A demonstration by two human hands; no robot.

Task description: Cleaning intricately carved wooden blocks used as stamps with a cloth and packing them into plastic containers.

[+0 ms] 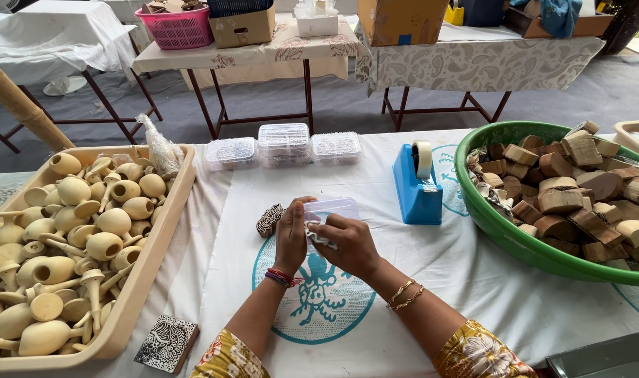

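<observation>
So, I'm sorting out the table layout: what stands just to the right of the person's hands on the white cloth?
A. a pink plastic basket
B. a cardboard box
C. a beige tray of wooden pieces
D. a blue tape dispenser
D: the blue tape dispenser stands right of both hands, beside the green plastic basin.

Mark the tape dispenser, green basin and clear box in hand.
tape dispenser (415,189): head view, blue body.
green basin (505,234): head view, near outer wall.
clear box (335,207): head view, lid above the fingers.
</observation>
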